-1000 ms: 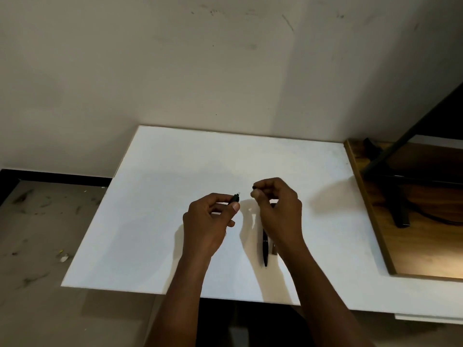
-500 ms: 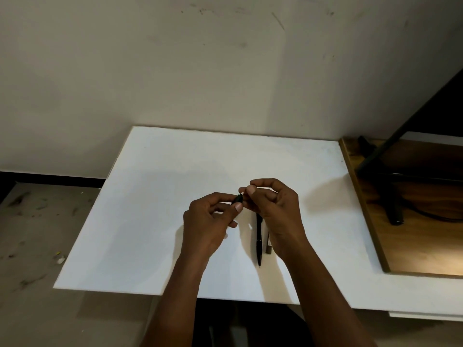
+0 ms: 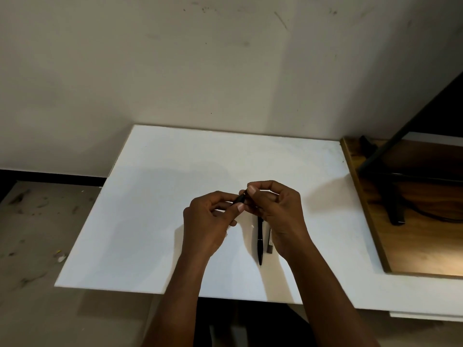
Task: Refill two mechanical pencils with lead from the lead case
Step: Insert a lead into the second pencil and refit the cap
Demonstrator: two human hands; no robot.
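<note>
My left hand (image 3: pixel 208 221) grips a black mechanical pencil (image 3: pixel 239 199); only its top end shows between thumb and fingers. My right hand (image 3: pixel 273 209) meets that end, its thumb and forefinger pinched on the pencil's tip; what they hold there is too small to tell. A second black mechanical pencil (image 3: pixel 260 242) lies on the white table (image 3: pixel 162 196), pointing toward me, just under my right hand. Next to it on the right lies the small grey lead case (image 3: pixel 269 242), partly hidden by my right wrist.
A wooden board (image 3: pixel 413 246) lies on the table's right side with a black stand (image 3: pixel 390 196) and a cable on it. A wall rises behind the table. The floor at the left is dusty.
My right hand moved left from a small gap until its fingertips met the pencil end in my left hand. The pencil and lead case on the table stayed put.
</note>
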